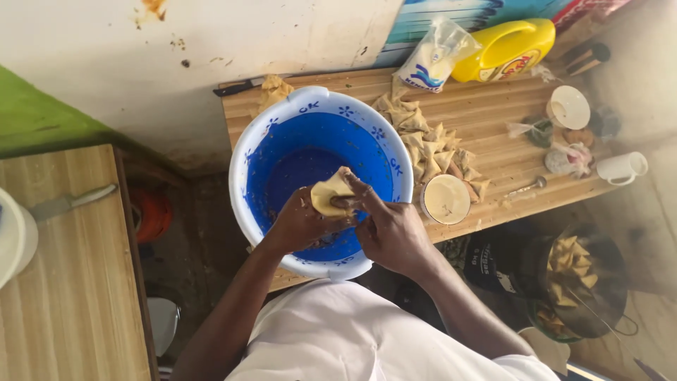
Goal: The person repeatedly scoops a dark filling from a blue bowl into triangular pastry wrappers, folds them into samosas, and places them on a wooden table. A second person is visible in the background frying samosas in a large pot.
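Left hand cups a pale folded pastry cone; right hand pinches its rim over the blue plastic basin at the wooden counter's front edge; overpressure may split it, spilling filling

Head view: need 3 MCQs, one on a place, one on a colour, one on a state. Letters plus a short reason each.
1. Where do the folded pastry triangles lie?
A. on the slatted wooden table, right of the basin
B. inside the basin
C. on the floor

2. What colour is the inside of the basin?
A. green
B. blue
C. red

3. What is the state of the pastry pocket held over the basin?
A. lying flat on the table
B. sealed and stacked with the rest
C. held in the left hand, with the right hand at its opening

Answers:
1 A: the pile sits on the wooden table next to the basin's right rim.
2 B: the inner wall is blue, the rim white.
3 C: the left hand cups the pocket while the right hand has its fingers at the top.
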